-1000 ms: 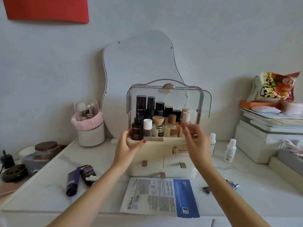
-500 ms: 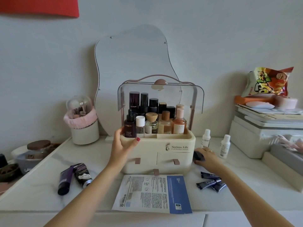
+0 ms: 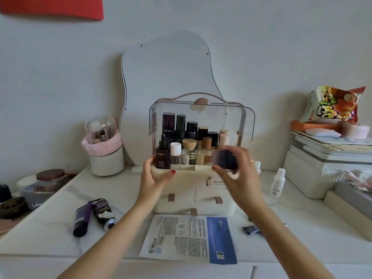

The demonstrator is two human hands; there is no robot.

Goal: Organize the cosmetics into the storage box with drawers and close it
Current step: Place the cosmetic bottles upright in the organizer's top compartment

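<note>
The cream storage box (image 3: pixel 193 190) stands on the white counter (image 3: pixel 124 198) in front of a wavy mirror (image 3: pixel 167 77), its clear lid (image 3: pixel 201 117) swung up and its three drawers pushed in. The top tray holds upright bottles, among them a dark dropper bottle (image 3: pixel 162 154) at the front left corner and a white-capped bottle (image 3: pixel 175 156) just beside it. The left hand (image 3: pixel 154 178) grips the box's front left corner, thumb across the front wall. The right hand (image 3: pixel 239 174) is raised before the tray's right side, its fingers (image 3: pixel 229 151) and thumb pinching a small dark tube (image 3: pixel 224 160), which is blurred. Two dark tubes (image 3: pixel 92 216) lie on the counter to the left, a printed sachet (image 3: pixel 189 238) lies flat in front of the box, more small dark tubes (image 3: pixel 250 230) lie to the right under the forearm, and a small white bottle (image 3: pixel 278 183) stands right of the box
</note>
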